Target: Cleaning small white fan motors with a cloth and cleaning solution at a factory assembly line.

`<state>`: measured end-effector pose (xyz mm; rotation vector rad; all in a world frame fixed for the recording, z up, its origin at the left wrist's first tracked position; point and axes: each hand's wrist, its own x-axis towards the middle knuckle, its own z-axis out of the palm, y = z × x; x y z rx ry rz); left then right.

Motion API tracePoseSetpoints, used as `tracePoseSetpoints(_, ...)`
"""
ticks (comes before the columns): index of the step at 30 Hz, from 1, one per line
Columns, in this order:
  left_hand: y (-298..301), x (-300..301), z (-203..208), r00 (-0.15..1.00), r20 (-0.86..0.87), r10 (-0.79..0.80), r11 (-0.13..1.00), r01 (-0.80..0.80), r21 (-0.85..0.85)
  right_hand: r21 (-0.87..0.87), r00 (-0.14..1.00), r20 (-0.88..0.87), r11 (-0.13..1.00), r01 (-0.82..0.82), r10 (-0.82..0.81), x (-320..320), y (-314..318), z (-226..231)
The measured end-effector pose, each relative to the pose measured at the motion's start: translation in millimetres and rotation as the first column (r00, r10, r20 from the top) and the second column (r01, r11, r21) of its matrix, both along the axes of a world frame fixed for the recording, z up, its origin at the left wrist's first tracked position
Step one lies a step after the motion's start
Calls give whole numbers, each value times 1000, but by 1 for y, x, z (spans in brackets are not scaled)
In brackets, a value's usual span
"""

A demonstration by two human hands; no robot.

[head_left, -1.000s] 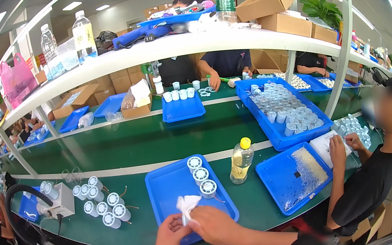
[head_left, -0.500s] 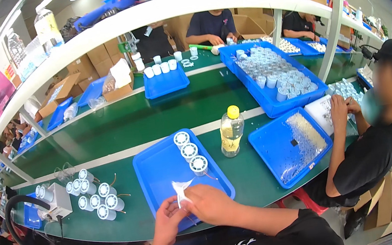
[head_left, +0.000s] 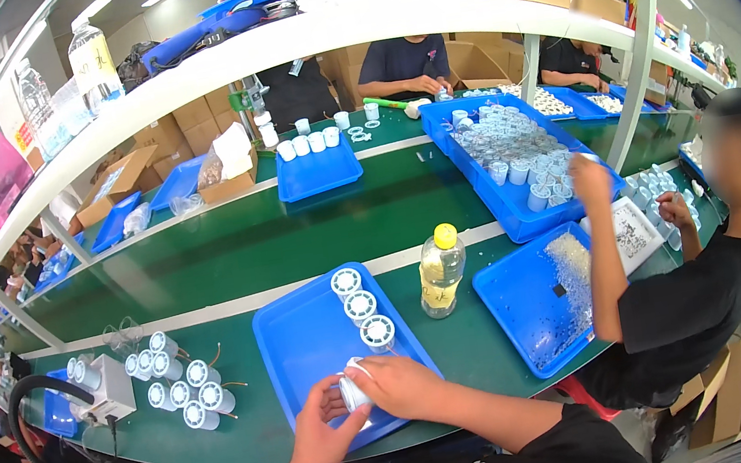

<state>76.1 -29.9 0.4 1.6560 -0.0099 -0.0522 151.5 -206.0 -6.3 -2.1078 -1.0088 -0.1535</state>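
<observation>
In the head view, I see the person's left hand [head_left: 326, 418] curl its fingers around a pale round part [head_left: 353, 395], which is over the near edge of a blue tray [head_left: 288, 352]. The right hand [head_left: 402, 386] comes to it from the other side and pinches a white cloth [head_left: 357, 366] at its top; how firmly the fingers press, I cannot tell. On the tray, just beyond the right hand, three white cylinders [head_left: 360, 306] stand in a row. To the right of the tray there is a bottle [head_left: 444, 283] with a yellow cap, and to the left, well apart, a group of similar cylinders [head_left: 165, 365] is on the green table [head_left: 251, 428].
</observation>
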Motion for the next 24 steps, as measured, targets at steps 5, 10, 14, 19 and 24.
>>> tracePoseSetpoints(5, 15, 2, -6, 990, -133, 47, 966, -79, -248, 47, 963, 269, 999, 7, -19, -28, 1, 27)
tracePoseSetpoints(10, 5, 4, 20, 929, 343, -142, 932, 9, 363, 94, 840, -541, 995, 15, 38, -6, -8, 22)
tracePoseSetpoints(14, 1, 8, 0, 998, -65, 28, 1000, -27, 16, 88, 982, -170, 992, 96, -80, 4, -5, 15)
tracePoseSetpoints(19, 7, 5, 2, 942, -327, -73, 869, -101, -484, 59, 985, 167, 997, 42, -52, -24, 2, 30)
tracePoseSetpoints(24, 1, -11, -1, 989, -147, -8, 907, -55, -418, 77, 976, 216, 997, -3, -14, -46, 6, 26)
